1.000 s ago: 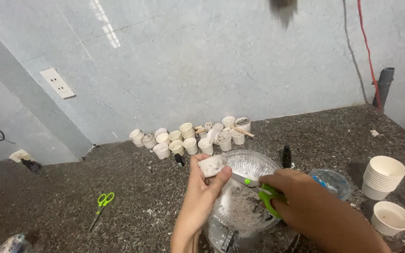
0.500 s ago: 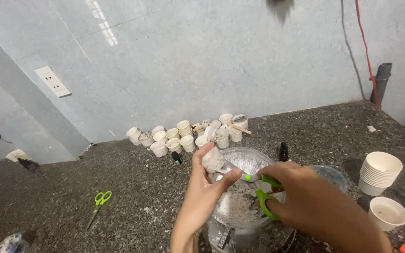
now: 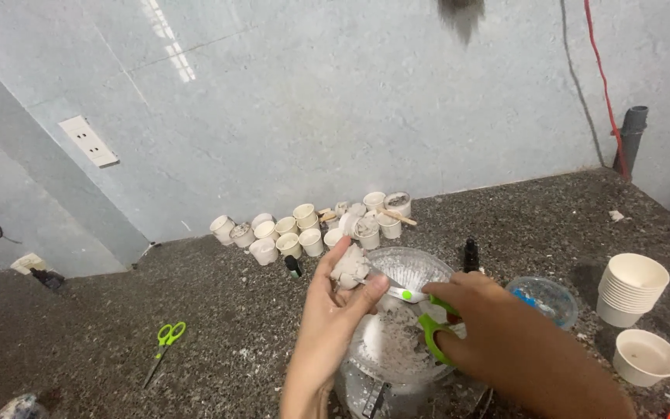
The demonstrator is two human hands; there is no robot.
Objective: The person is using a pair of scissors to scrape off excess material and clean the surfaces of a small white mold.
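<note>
My left hand [image 3: 335, 310] pinches crumpled white cup [image 3: 350, 269] at frame centre; right hand [image 3: 481, 322] grips green-handled scissors [image 3: 422, 313] over clear bowl [image 3: 416, 268] on counter [image 3: 226, 349].

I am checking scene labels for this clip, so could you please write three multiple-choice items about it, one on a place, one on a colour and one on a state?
1. Where do the spare scissors lie?
A. on the floor, left of the hands
B. inside the clear bowl
C. on the stacked cups

2. What colour are the handles of the scissors in the right hand?
A. red
B. green
C. black

3. What is the left hand doing?
A. resting flat
B. holding a crumpled white cup over the clear bowl
C. gripping a bottle

Answers: 1 A, they lie alone at far left; 2 B, green loops show at the fingers; 3 B, fingers pinch the cup.
</note>
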